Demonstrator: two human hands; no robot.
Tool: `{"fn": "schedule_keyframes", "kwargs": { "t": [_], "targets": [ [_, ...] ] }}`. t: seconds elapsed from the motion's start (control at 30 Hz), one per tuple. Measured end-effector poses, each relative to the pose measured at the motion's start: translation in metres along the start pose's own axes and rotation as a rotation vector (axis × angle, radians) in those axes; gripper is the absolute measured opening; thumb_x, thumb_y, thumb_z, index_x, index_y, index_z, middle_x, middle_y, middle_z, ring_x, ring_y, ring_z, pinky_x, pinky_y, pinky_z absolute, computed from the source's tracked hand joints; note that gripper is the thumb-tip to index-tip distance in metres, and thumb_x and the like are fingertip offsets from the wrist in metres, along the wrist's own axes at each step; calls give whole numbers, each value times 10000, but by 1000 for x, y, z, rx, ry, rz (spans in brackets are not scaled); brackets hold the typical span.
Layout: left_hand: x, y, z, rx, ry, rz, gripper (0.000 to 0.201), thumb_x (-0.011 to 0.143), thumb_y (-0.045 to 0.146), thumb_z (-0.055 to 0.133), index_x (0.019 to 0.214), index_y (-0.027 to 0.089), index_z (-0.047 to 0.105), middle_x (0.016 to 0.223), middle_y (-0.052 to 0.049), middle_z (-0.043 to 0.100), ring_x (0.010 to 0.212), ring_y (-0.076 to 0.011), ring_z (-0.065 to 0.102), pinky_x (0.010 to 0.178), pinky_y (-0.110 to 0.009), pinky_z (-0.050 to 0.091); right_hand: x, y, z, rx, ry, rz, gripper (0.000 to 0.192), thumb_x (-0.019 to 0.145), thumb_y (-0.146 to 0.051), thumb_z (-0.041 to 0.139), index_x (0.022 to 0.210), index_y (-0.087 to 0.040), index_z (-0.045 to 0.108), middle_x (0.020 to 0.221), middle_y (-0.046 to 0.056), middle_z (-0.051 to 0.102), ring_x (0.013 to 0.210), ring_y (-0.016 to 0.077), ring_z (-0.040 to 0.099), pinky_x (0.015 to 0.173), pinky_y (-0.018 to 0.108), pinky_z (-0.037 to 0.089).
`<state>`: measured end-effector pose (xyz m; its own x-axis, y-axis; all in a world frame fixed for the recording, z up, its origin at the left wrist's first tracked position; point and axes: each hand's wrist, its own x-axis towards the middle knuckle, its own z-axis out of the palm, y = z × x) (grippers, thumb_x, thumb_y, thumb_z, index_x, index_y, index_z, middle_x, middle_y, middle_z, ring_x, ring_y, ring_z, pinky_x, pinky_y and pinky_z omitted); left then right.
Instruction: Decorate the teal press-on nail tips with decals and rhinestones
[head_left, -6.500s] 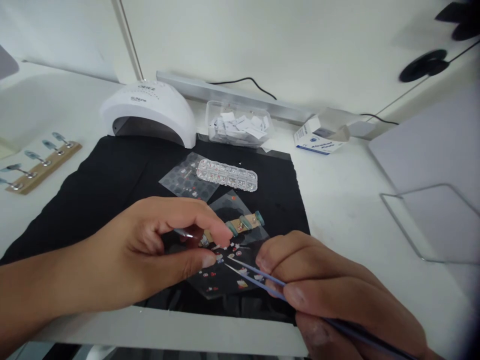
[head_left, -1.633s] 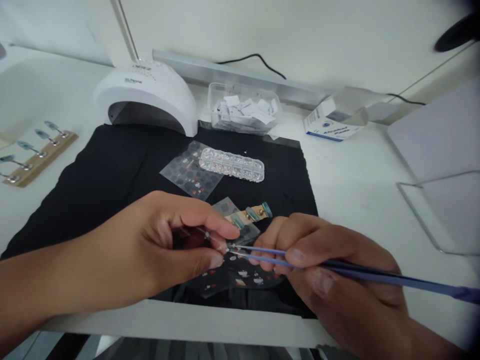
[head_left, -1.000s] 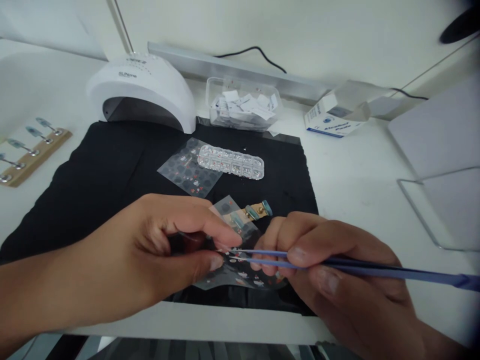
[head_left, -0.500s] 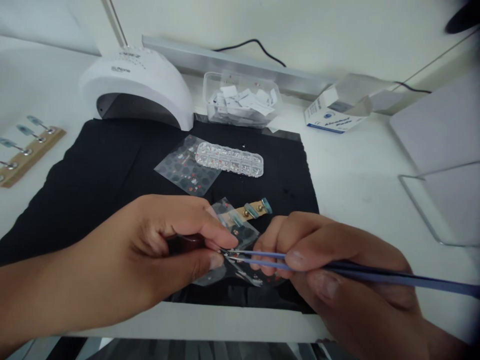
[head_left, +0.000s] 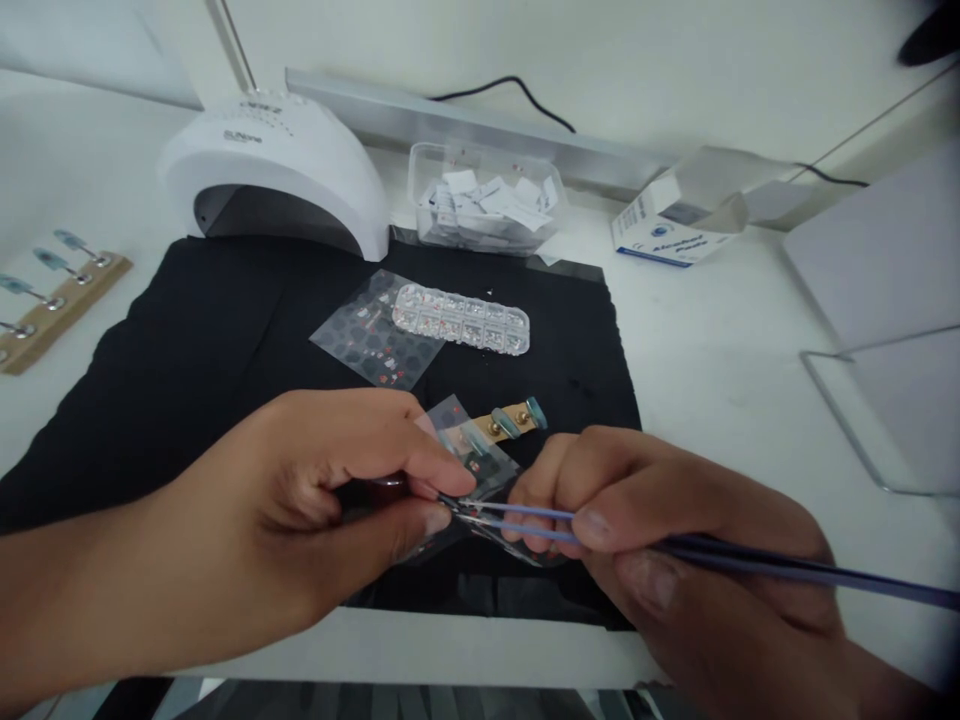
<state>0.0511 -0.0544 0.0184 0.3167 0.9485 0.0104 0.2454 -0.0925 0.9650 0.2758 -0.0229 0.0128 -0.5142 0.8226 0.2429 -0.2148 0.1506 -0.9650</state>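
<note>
My left hand [head_left: 337,490] pinches a clear sticker sheet [head_left: 484,470] dotted with small red and white designs, and the sheet is bent at the pinch. Blue tweezers [head_left: 720,562] lie in my right hand [head_left: 675,530], between thumb and fingers. Their slim tips point left and meet the sheet right beside my left thumb; whether they grip a sticker is too small to tell. Behind the sheet a short wooden stand [head_left: 491,428] carries teal nail tips [head_left: 505,422], partly covered by the clear film. Something dark red and shiny shows under my left fingers.
On the black cloth [head_left: 240,320] lie another sticker sheet [head_left: 367,330] and a clear compartment case [head_left: 461,318]. Behind stand a white nail lamp [head_left: 277,160], a plastic box of white packets [head_left: 487,235] and an alcohol pads box [head_left: 667,235]. A nail-tip stand [head_left: 67,315] is at far left.
Both hands stay nearly in place. The sheet's lower part has shifted slightly between the hands, and the tweezer tips remain at the left thumb.
</note>
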Motion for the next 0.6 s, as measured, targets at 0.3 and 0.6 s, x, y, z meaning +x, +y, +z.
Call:
{"fn": "schedule_keyframes", "kwargs": {
  "t": [0.3, 0.6],
  "targets": [
    [0, -2, -1, 14, -5, 22, 182, 859, 96, 612, 918, 244, 697, 746, 40, 630, 573, -65, 541, 487, -166, 414, 1, -1, 0, -30, -18, -5, 209, 862, -160, 624, 972, -227, 788, 733, 73, 661, 679, 210, 653, 592, 367, 549],
    [0, 2, -2, 60, -17, 66, 185, 848, 79, 613, 894, 240, 693, 728, 44, 621, 566, -60, 543, 495, -171, 417, -2, 4, -4, -5, -30, 13, 198, 874, -180, 632, 990, -239, 781, 761, 68, 655, 701, 210, 656, 613, 378, 567]
  ]
}}
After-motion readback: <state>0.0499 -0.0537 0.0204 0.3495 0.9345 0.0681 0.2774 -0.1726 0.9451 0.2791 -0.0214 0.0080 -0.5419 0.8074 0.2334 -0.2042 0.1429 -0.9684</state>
